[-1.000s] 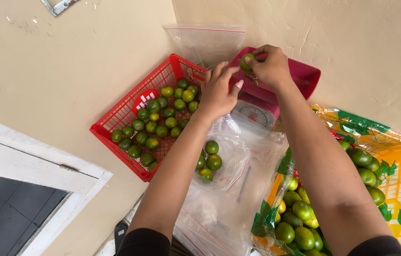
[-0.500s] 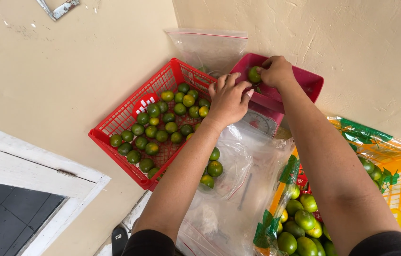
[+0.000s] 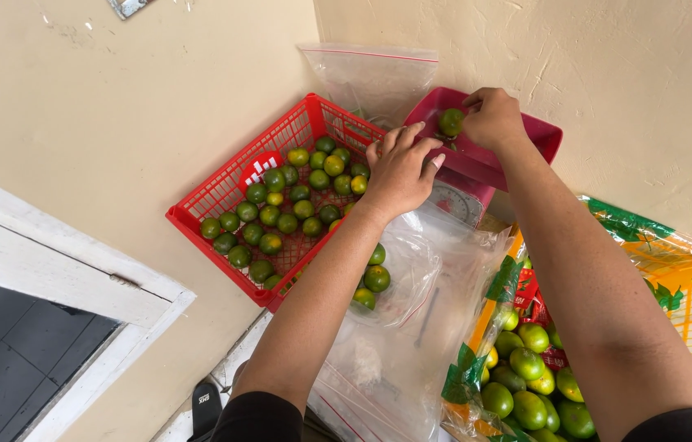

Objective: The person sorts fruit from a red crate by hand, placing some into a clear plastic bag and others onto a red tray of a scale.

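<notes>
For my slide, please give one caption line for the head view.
Right hand places a green lime in a pink scale tray; left hand hovers beside.

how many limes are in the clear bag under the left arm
3 limes show in the clear bag: one tight against the left forearm, one just below it, and one lowest, near the red basket corner. The arm may hide more.

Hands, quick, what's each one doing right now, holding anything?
Left hand: open, fingers spread, holding nothing, at the red tray's edge.
Right hand: fingers closed on a green lime over the tray.
</notes>
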